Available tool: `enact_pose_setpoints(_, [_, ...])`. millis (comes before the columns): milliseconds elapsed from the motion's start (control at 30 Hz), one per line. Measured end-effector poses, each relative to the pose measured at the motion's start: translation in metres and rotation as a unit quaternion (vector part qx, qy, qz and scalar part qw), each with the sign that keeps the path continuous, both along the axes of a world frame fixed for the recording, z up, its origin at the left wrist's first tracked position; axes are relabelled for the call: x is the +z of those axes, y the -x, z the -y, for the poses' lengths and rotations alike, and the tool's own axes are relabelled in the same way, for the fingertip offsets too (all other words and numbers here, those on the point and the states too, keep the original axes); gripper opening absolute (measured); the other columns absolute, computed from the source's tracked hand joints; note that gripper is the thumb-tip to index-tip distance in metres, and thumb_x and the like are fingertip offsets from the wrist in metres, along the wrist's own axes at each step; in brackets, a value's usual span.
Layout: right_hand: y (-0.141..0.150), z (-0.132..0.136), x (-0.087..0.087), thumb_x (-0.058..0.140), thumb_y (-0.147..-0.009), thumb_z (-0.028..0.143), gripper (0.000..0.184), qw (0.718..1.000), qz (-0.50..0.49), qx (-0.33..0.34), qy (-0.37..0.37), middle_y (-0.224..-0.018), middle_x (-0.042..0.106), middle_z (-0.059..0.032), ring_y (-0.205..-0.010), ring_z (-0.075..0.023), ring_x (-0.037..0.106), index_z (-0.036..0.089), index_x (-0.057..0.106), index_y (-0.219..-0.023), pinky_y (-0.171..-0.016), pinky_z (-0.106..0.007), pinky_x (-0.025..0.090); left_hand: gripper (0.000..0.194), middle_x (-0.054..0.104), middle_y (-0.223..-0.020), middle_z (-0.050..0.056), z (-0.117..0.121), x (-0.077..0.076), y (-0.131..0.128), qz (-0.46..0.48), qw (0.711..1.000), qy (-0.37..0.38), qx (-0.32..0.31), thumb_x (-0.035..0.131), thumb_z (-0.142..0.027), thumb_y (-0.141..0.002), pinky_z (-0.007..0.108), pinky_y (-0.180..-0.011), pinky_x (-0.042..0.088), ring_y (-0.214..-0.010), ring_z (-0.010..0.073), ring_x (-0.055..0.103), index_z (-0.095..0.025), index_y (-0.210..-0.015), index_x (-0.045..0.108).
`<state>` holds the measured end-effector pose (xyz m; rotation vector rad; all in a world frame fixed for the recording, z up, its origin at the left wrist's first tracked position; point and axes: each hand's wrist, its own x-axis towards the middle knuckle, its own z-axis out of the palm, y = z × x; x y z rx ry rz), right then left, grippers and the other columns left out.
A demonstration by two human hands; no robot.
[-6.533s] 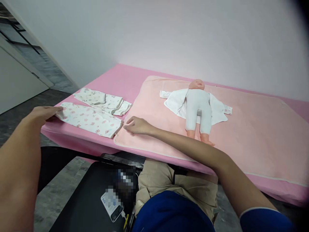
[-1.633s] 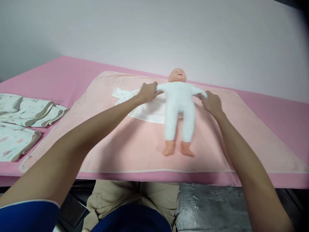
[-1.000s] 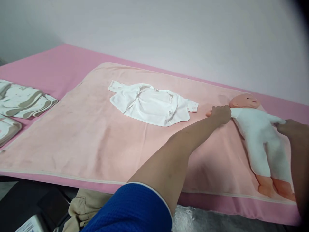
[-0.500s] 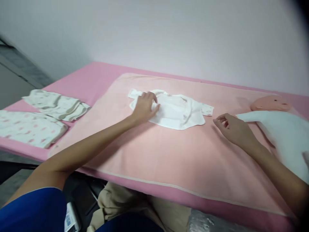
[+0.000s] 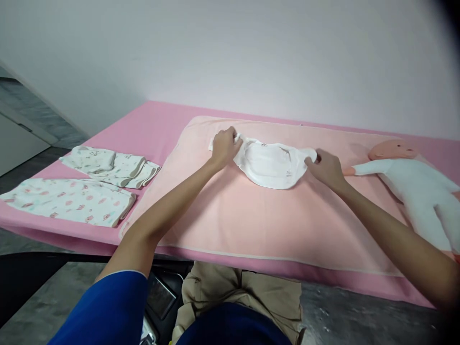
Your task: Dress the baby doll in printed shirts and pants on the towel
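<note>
A small white baby shirt (image 5: 271,164) lies open on the peach blanket (image 5: 251,215) in the middle of the pink bed. My left hand (image 5: 223,145) is closed on the shirt's left sleeve end. My right hand (image 5: 326,168) is closed on the shirt's right sleeve end. Both sleeves look drawn in toward the body of the shirt. A baby doll (image 5: 409,182) in a white suit lies on its back at the blanket's right end, apart from my right hand.
Two folded printed baby garments lie on the pink sheet at the left: one nearer (image 5: 70,202), one farther back (image 5: 109,165). A white wall runs behind the bed. My tan trousers and a dark stool with a small device show below the bed edge.
The doll was lifted off the shirt and laid at the right end of the blanket. Both my hands then came back to the shirt and took hold of its two sleeves.
</note>
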<state>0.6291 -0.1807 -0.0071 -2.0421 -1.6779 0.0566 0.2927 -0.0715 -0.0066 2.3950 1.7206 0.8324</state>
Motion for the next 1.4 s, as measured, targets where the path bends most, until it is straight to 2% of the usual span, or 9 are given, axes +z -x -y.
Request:
enact_pose_setpoints(100, [0.053,0.006,0.002,0.055,-0.100,0.037,0.013,0.981,0.018,0.092,-0.171,-0.094,0.065,-0.0093,-0.087,-0.0265,0.058,0.024,0.053,-0.095,-0.081,-0.041,0.046,0.023,0.067,-0.129,0.020,0.036,-0.008,-0.038,-0.043,0.986,-0.104,-0.121,0.056,-0.026,-0.102,0.048,-0.101,0.045,-0.123,0.0368,0.060,-0.018,-0.123,0.062])
enact_pose_setpoints(200, [0.080,0.024,-0.028,0.061,-0.101,0.037,0.022,0.963,0.081,0.226,-0.120,-0.119,0.069,-0.0140,-0.111,-0.0332,0.062,0.023,0.061,-0.118,-0.096,-0.047,0.047,0.039,0.061,-0.144,0.022,0.070,-0.032,-0.032,-0.132,0.968,-0.091,-0.192,0.060,-0.027,-0.099,0.051,-0.104,0.043,-0.130,0.0398,0.057,-0.017,-0.137,0.059])
enact_pose_setpoints(400, [0.032,0.046,-0.083,0.056,-0.106,0.041,0.029,0.985,0.092,0.133,-0.068,-0.119,0.068,-0.0180,-0.105,-0.0352,0.062,0.018,0.064,-0.122,-0.091,-0.047,0.048,0.045,0.065,-0.141,0.022,0.076,-0.057,0.043,-0.146,0.983,-0.041,-0.101,0.060,-0.029,-0.095,0.051,-0.100,0.044,-0.124,0.0403,0.059,-0.015,-0.137,0.058])
enact_pose_setpoints(600, [0.022,0.053,-0.055,0.038,-0.115,0.032,0.036,0.954,0.151,0.255,-0.046,-0.106,0.073,-0.0158,-0.098,-0.0315,0.065,0.017,0.071,-0.118,-0.091,-0.046,0.050,0.030,0.080,-0.115,0.015,0.077,-0.035,0.045,-0.201,0.966,0.055,-0.153,0.055,-0.018,-0.095,0.046,-0.096,0.044,-0.106,0.0355,0.073,-0.019,-0.124,0.059])
enact_pose_setpoints(833, [0.029,0.125,-0.019,0.051,-0.113,0.028,0.033,0.913,0.153,0.369,-0.089,-0.100,0.075,-0.0116,-0.092,-0.0289,0.069,0.026,0.075,-0.136,-0.084,-0.045,0.057,0.025,0.080,-0.093,0.011,0.151,0.020,0.057,-0.236,0.944,0.078,-0.216,0.056,-0.020,-0.092,0.044,-0.091,0.047,-0.086,0.0328,0.076,-0.021,-0.116,0.063])
enact_pose_setpoints(1000, [0.036,0.160,-0.020,0.058,-0.112,0.026,0.023,0.907,0.142,0.392,-0.056,-0.091,0.072,-0.0084,-0.080,-0.0247,0.065,0.029,0.081,-0.116,-0.074,-0.042,0.053,0.022,0.080,-0.089,0.011,0.184,0.031,0.066,-0.261,0.926,0.135,-0.239,0.061,-0.029,-0.092,0.047,-0.091,0.048,-0.081,0.0328,0.074,-0.022,-0.111,0.070])
enact_pose_setpoints(1200, [0.041,0.130,-0.029,0.051,-0.117,0.043,0.039,0.918,0.074,0.387,-0.041,-0.102,0.072,-0.0090,-0.092,-0.0254,0.064,0.027,0.081,-0.100,-0.087,-0.045,0.050,0.047,0.080,-0.111,0.013,0.135,0.027,0.058,-0.208,0.909,0.189,-0.309,0.060,-0.067,-0.098,0.045,-0.100,0.049,-0.108,0.0344,0.071,-0.024,-0.112,0.072])
enact_pose_setpoints(1333, [0.030,0.058,-0.023,0.049,-0.114,0.042,0.038,0.965,0.049,0.256,-0.033,-0.132,0.069,-0.0168,-0.123,-0.0339,0.061,0.021,0.073,-0.135,-0.110,-0.052,0.048,0.046,0.069,-0.144,0.022,0.059,0.015,0.022,-0.178,0.959,0.067,-0.210,0.053,-0.051,-0.102,0.050,-0.117,0.041,-0.137,0.0379,0.058,-0.018,-0.131,0.067])
enact_pose_setpoints(1400, [0.026,0.018,-0.015,0.059,-0.107,0.040,0.042,0.978,0.054,0.191,0.070,-0.143,0.066,-0.0222,-0.132,-0.0373,0.058,0.014,0.067,-0.139,-0.114,-0.052,0.045,0.053,0.069,-0.142,0.024,0.021,0.011,0.005,-0.195,0.960,0.129,-0.153,0.064,-0.053,-0.094,0.050,-0.116,0.043,-0.139,0.0392,0.057,-0.016,-0.131,0.066])
